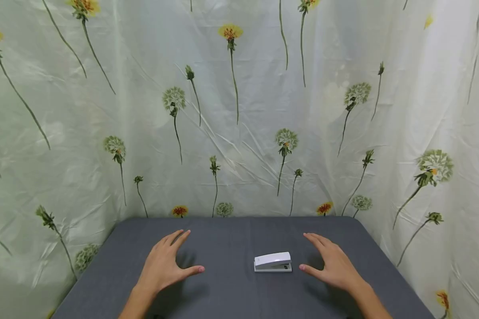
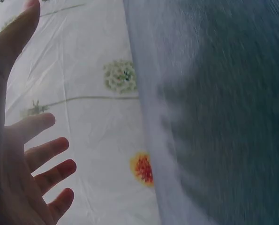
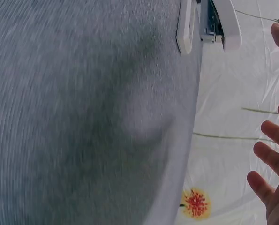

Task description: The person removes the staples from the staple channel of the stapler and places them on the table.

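Stapler (image 1: 271, 260) on bench (image 1: 227, 248), per my remote feed: L hand (image 1: 161, 266), spread & empty, well left of stapler; R hand (image 1: 335, 264), same, just right of it. Step (I'd judge): pre-grasp; next move prob. calls for R hand closing in on stapler.

Stapler (image 1: 272, 259): no brand or number can be read; any marking on it is too small to make out
Curtain (image 1: 259, 88): flower print, with no words or numbers that can be read
Desk (image 1: 227, 283): no readable text
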Demonstrator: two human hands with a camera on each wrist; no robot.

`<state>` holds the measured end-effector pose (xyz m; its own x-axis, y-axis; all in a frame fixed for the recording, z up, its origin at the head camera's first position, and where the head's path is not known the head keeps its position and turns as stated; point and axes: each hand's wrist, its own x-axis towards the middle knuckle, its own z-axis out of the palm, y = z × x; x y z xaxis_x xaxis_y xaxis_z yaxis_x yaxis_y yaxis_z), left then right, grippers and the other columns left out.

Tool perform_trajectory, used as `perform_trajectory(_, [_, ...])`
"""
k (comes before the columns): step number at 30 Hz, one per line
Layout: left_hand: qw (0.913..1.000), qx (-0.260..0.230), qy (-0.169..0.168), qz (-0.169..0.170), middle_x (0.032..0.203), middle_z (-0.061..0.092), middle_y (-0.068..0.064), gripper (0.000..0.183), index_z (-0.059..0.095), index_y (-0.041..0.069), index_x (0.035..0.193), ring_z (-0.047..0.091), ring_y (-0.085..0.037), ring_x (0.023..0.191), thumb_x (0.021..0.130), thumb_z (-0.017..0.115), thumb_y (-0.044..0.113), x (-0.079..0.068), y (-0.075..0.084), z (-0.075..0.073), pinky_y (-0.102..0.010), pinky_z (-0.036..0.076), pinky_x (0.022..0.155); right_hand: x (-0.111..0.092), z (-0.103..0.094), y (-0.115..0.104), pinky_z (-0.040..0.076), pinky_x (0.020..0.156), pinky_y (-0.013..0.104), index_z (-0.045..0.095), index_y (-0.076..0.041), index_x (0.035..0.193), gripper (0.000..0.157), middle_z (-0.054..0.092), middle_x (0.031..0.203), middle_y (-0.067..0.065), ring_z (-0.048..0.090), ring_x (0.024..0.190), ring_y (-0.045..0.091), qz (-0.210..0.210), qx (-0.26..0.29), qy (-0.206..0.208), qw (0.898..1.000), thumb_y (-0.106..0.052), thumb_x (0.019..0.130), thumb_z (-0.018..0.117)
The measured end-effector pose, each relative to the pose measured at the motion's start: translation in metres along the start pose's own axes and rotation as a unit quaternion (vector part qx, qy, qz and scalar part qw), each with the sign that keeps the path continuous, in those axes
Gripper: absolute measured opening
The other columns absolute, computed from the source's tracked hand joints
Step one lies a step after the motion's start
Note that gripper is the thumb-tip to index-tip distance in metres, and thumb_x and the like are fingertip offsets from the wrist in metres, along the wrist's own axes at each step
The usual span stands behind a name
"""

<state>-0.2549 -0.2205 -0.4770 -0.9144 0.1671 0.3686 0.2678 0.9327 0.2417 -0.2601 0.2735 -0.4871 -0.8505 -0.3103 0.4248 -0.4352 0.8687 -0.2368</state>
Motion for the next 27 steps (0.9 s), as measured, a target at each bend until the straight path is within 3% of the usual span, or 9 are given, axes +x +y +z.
perform_trajectory(17, [0.9985,-0.048,-0.024,0.007,0.154,0.052,-0.007,0.106,0.047,0.03,0.155,0.053,-0.039,0.136,0.069,0.071,0.086,0.023,0.039,0.032,-0.066,0.043,0.106,0.011,0.026,-0.01,0.05,0.098,0.059,0.055,-0.022,0.148,0.09,0.061,0.142,0.004,0.062,0.127,0.032,0.002,0.038,-0.007,0.999,-0.063,0.074,0.084])
perform_trajectory(27, [0.9955,-0.084,-0.032,0.03,0.151,0.053,-0.003,0.105,0.047,0.033,0.155,0.056,-0.036,0.132,0.069,0.067,0.089,0.032,0.065,0.054,-0.064,0.046,0.103,0.016,0.043,-0.02,0.05,0.097,0.058,0.06,-0.017,0.143,0.089,0.064,0.138,0.004,0.063,0.125,0.031,0.014,0.067,-0.036,0.997,-0.061,0.071,0.087])
